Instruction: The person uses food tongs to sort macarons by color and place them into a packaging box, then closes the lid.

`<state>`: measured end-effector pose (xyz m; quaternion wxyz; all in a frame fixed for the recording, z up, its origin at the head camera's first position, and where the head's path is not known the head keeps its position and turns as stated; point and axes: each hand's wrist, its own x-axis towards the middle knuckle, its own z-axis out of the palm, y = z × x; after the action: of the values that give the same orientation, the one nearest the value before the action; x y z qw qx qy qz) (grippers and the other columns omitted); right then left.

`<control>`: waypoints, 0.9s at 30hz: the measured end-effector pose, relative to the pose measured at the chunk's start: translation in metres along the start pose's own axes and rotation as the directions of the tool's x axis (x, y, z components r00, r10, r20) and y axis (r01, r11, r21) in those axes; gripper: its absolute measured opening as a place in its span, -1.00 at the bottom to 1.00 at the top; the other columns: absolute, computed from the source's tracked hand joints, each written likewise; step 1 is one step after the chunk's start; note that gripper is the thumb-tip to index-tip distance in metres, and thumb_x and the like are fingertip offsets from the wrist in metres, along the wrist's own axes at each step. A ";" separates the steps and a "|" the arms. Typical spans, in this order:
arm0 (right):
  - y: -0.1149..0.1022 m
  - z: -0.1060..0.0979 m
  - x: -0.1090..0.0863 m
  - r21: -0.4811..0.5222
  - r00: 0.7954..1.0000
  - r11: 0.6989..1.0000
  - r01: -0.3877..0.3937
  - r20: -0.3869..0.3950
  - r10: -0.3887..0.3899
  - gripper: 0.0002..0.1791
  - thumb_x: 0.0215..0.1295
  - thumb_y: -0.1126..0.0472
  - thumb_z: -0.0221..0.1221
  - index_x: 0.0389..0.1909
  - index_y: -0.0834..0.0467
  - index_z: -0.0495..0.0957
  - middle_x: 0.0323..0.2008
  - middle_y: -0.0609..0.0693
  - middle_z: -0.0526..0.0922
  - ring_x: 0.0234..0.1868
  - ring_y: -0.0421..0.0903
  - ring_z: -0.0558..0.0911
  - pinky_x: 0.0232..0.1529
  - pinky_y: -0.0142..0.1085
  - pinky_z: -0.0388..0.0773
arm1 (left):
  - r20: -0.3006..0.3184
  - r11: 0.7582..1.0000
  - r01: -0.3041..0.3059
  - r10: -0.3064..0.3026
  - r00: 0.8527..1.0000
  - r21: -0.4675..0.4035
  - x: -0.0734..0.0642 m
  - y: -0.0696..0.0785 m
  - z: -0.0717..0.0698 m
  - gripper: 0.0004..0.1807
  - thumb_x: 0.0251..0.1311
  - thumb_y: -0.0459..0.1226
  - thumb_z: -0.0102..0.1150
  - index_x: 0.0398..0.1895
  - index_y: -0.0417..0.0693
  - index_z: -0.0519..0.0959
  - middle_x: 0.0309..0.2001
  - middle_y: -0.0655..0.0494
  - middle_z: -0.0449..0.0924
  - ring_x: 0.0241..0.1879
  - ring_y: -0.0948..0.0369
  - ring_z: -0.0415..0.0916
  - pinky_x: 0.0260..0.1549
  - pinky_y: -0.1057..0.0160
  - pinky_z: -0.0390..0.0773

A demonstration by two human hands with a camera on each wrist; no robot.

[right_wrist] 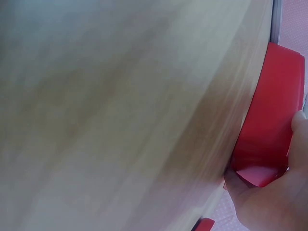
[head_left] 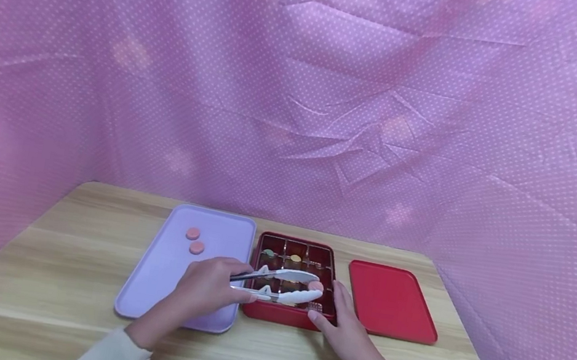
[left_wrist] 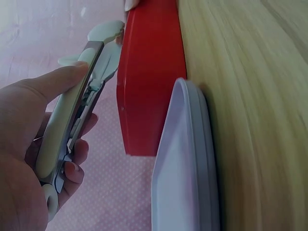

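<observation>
My left hand (head_left: pixel 208 287) grips a pair of tongs (left_wrist: pixel 67 115), thumb along one arm and fingers curled round the other. Between the white tips of the tongs sits a pink round disc (head_left: pixel 315 285), above the right part of the red box (head_left: pixel 279 314). Clear dividers split that box into compartments, and some hold small pieces, among them a green one (head_left: pixel 269 253) and a yellow one (head_left: pixel 296 258). With thumb at the front and fingers along the right side, my right hand (right_wrist: pixel 274 192) holds the box by its near right corner. The tongs hide part of the compartments.
Left of the box lies a lilac tray (head_left: pixel 155 284) with two pink discs (head_left: pixel 193 233) near its far end. A flat red lid (head_left: pixel 393 301) rests right of the box. Pink dotted cloth (head_left: pixel 298 113) hangs behind and at both sides of the wooden table (head_left: pixel 47 256).
</observation>
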<state>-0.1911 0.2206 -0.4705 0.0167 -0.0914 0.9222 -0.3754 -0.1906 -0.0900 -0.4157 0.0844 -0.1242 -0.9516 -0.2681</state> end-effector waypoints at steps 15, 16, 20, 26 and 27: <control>0.002 -0.002 0.000 0.006 1.000 1.000 -0.007 0.014 0.006 0.10 0.29 -0.37 0.18 0.64 -0.02 -0.15 0.63 0.09 -0.11 0.60 0.18 0.02 0.44 0.28 0.15 | 0.023 0.999 -0.036 0.036 0.999 -0.012 0.003 0.013 0.008 -0.38 -0.07 0.20 0.48 0.07 0.17 0.72 0.10 0.16 0.71 0.18 0.09 0.61 0.02 -0.07 0.59; 0.002 -0.002 0.000 0.007 1.000 1.000 -0.006 0.014 0.006 0.10 0.29 -0.37 0.19 0.64 -0.01 -0.15 0.63 0.09 -0.11 0.60 0.18 0.02 0.44 0.28 0.15 | 0.025 0.999 -0.034 0.034 0.999 -0.012 0.003 0.014 0.009 -0.38 -0.07 0.20 0.48 0.07 0.17 0.72 0.10 0.16 0.71 0.18 0.09 0.61 0.02 -0.07 0.58; 0.004 -0.001 0.000 -0.003 1.000 1.000 -0.014 0.012 0.014 0.11 0.28 -0.38 0.18 0.64 0.00 -0.15 0.63 0.08 -0.11 0.60 0.17 0.02 0.45 0.27 0.14 | 0.031 1.000 -0.025 0.026 0.999 -0.012 0.003 0.014 0.009 -0.37 -0.07 0.21 0.47 0.08 0.17 0.72 0.11 0.15 0.71 0.18 0.08 0.60 0.03 -0.09 0.58; 0.005 -0.002 0.000 -0.008 1.000 1.000 -0.022 0.008 0.022 0.11 0.27 -0.40 0.18 0.64 -0.04 -0.15 0.63 0.05 -0.10 0.60 0.16 0.04 0.44 0.27 0.16 | 0.019 1.000 -0.014 0.014 1.000 -0.003 0.003 0.013 0.009 -0.35 -0.08 0.23 0.48 0.09 0.18 0.71 0.10 0.17 0.71 0.17 0.11 0.61 0.00 -0.05 0.60; 0.005 -0.002 -0.001 -0.007 1.000 1.000 -0.019 0.008 0.019 0.11 0.27 -0.39 0.18 0.64 -0.04 -0.15 0.63 0.05 -0.10 0.59 0.16 0.04 0.44 0.27 0.17 | 0.020 1.000 -0.009 0.009 1.000 -0.006 0.003 0.013 0.009 -0.35 -0.08 0.23 0.48 0.10 0.17 0.71 0.10 0.17 0.71 0.17 0.11 0.61 0.00 -0.06 0.59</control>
<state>-0.1915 0.2255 -0.4728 0.0237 -0.0841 0.9243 -0.3716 -0.1909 -0.0736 -0.4159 0.0755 -0.1314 -0.9510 -0.2694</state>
